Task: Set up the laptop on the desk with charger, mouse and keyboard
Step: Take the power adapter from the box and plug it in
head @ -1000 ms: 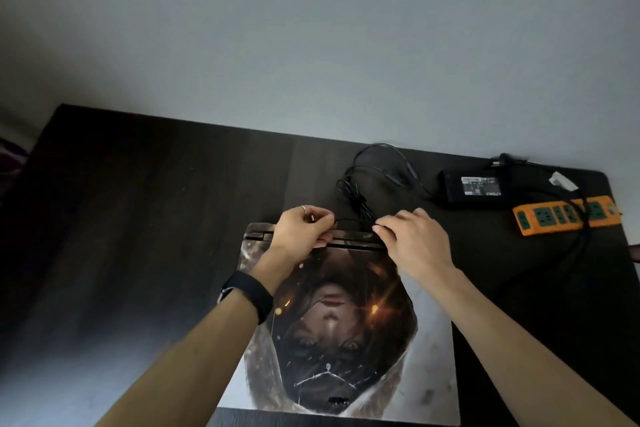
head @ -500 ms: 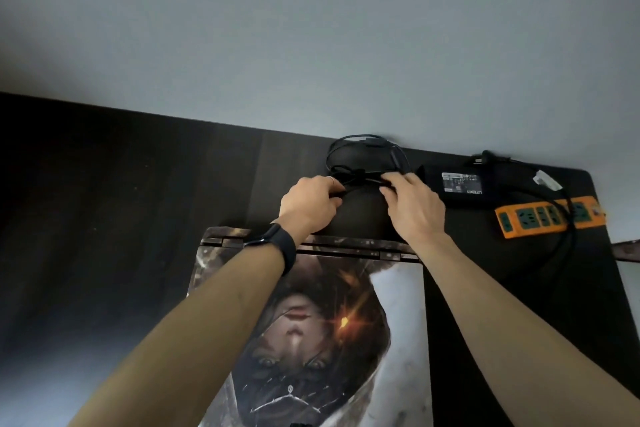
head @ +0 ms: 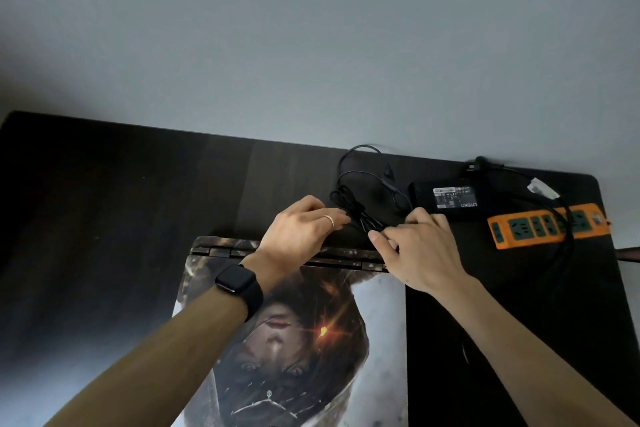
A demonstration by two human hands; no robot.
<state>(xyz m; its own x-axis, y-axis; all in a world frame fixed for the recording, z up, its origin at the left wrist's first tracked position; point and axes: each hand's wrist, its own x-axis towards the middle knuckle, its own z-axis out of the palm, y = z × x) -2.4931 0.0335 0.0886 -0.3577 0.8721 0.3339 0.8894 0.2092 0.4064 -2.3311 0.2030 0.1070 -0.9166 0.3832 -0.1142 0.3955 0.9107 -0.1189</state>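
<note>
Black charger brick: lies flat at the far right of the desk; its white label carries fine print and a brand word that sits upside down and is too small to read surely.
Charger cable: thin and black, looped loosely just left of the brick, with a bunched part between the two hands.
Left grip: fingers bent down onto the near end of the bunch; whether they pinch it is hidden. A ring shows on one finger, a dark watch on the wrist.
Right grip: thumb and curled fingers clamped on the cable, just beyond the laptop's hinge.
Laptop: closed, flat on the desk near the person, its lid covered by a printed picture skin.
Orange power strip: right of the brick, green sockets, a dark cord across it.
Change: half a second ago both hands met the bunch farther out, the right one almost at the brick; now they sit nearer the hinge and wider apart, and the cable is drawn out between them.
</note>
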